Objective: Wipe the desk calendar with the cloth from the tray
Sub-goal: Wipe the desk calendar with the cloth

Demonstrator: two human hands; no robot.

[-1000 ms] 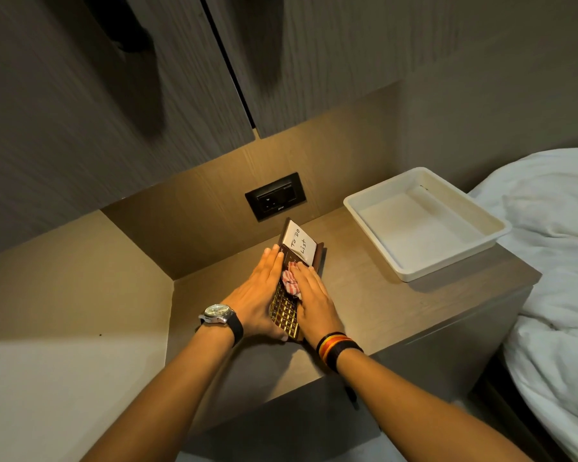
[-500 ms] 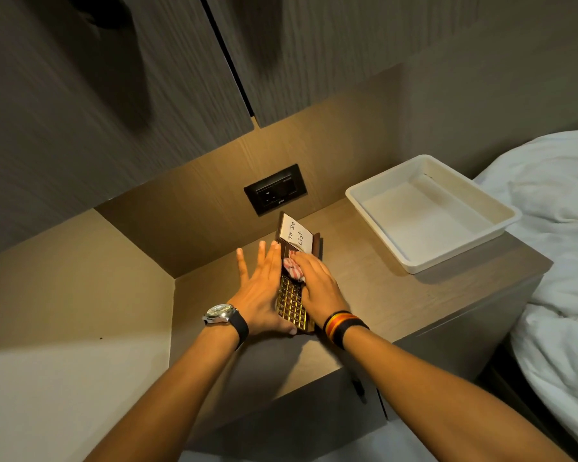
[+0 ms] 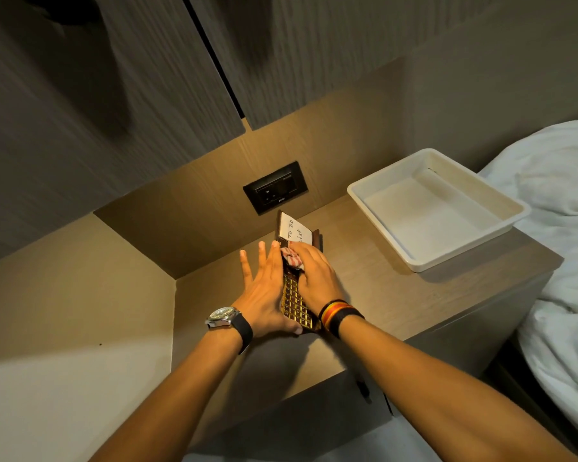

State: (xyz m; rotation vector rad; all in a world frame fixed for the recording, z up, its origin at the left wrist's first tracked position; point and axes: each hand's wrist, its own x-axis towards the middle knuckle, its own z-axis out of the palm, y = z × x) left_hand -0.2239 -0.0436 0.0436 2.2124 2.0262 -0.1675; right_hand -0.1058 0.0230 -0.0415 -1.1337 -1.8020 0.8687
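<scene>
A brown desk calendar (image 3: 293, 303) with a gold grid lies on the wooden bedside shelf, a white "To Do List" note at its far end. My right hand (image 3: 316, 278) presses a small red-and-white striped cloth (image 3: 292, 260) onto the calendar's upper part. Most of the cloth is hidden under the fingers. My left hand (image 3: 264, 295), fingers spread and flat, braces the calendar's left edge, thumb at its near corner. The white tray (image 3: 414, 258) stands empty at the right.
A black wall socket (image 3: 276, 187) sits on the back panel just behind the calendar. A bed with white bedding (image 3: 554, 261) borders the shelf on the right. Dark cabinet doors hang overhead. The shelf's front edge runs just under my wrists.
My right hand has slid the cloth up the calendar toward the note. My left hand's fingers, together a second ago, are now spread while it still holds the calendar's side.
</scene>
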